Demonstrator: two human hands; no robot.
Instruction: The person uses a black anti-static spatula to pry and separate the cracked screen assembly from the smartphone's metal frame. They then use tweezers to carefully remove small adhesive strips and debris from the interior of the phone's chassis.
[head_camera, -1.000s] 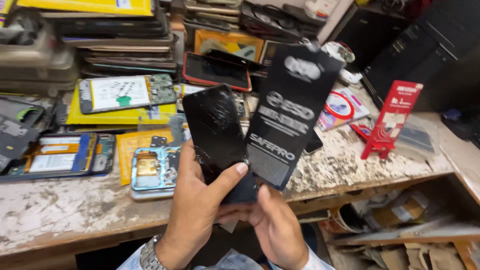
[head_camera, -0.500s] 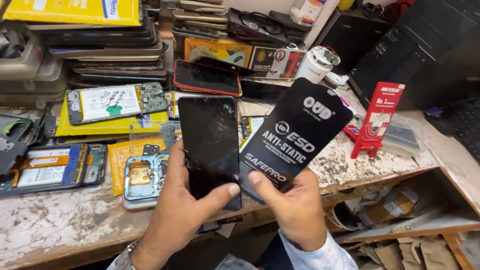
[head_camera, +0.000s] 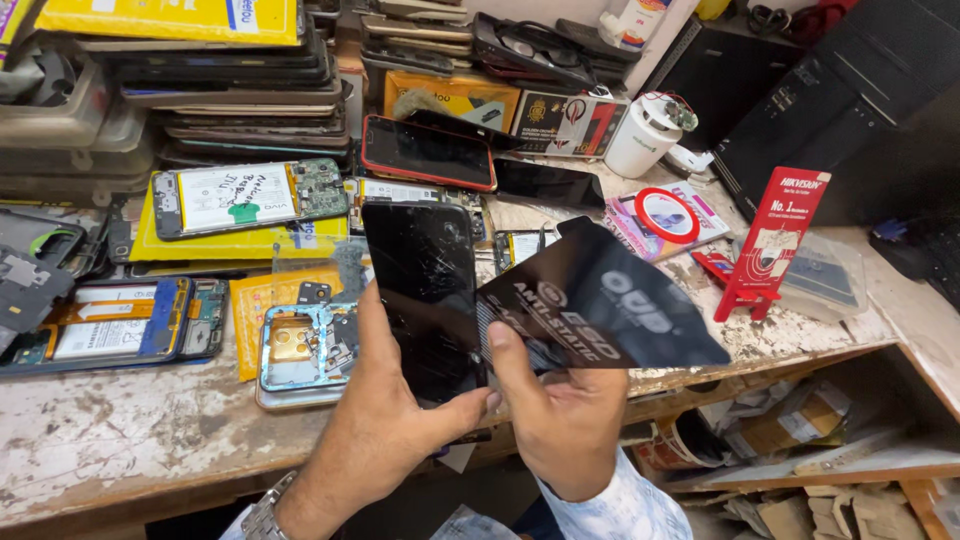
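My left hand (head_camera: 385, 420) holds a black phone screen panel (head_camera: 420, 290) upright; its glass is cracked. My right hand (head_camera: 560, 400) grips a flat black anti-static bag (head_camera: 610, 310) by its lower edge, thumb on the front, and the bag leans out to the right of the panel. Both are held above the front edge of a worn white workbench (head_camera: 120, 440). An opened phone with a light blue frame (head_camera: 300, 350) lies on the bench just left of my left hand.
Opened phones with exposed batteries (head_camera: 245, 195) (head_camera: 110, 320), a red-rimmed phone (head_camera: 425, 152) and stacked screens crowd the back. A red card stand (head_camera: 775, 240), a white cylinder (head_camera: 643, 135) and a clear plastic box (head_camera: 825, 275) sit at right. Shelves below hold clutter.
The black bag has swung down from nearly upright to lie tilted to the right. The cracked panel has turned more upright, and both hands have shifted slightly right.
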